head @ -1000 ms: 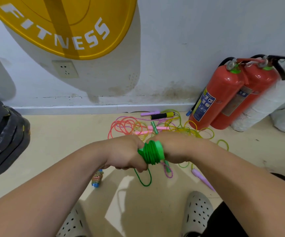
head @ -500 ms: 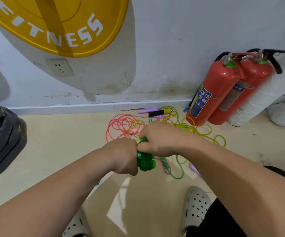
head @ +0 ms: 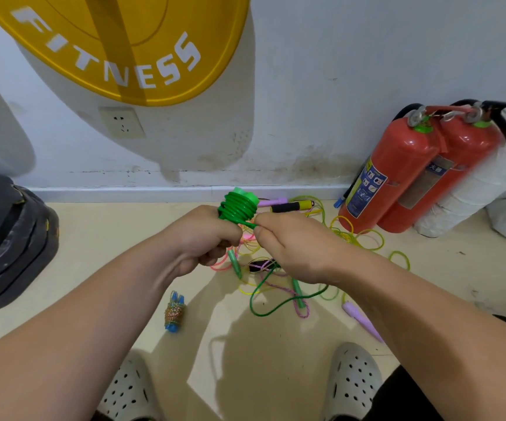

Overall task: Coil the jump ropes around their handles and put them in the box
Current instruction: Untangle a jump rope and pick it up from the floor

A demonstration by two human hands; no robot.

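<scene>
My left hand (head: 200, 238) grips the green jump rope handles (head: 239, 208), held upright with green cord wound thickly round their upper part. My right hand (head: 294, 250) pinches the green cord right beside the coil; the loose green cord (head: 271, 309) trails down to the floor in a loop. A tangle of pink, yellow and purple ropes (head: 352, 238) lies on the floor behind my hands. A finished coiled rope with blue handles (head: 174, 314) lies on the floor below my left forearm. No box is in view.
Two red fire extinguishers (head: 403, 174) lean against the wall at the right, beside white sacks (head: 485, 189). A black weight stack (head: 5, 241) sits at the left. Purple handles (head: 362, 320) and a black-and-yellow handle (head: 291, 206) lie on the floor. My white shoes (head: 353, 381) are below.
The green handles have swung from lying sideways to standing upright and higher. My right hand moved from over the coil to its right side, carrying the cord round; the loose loop is shorter.
</scene>
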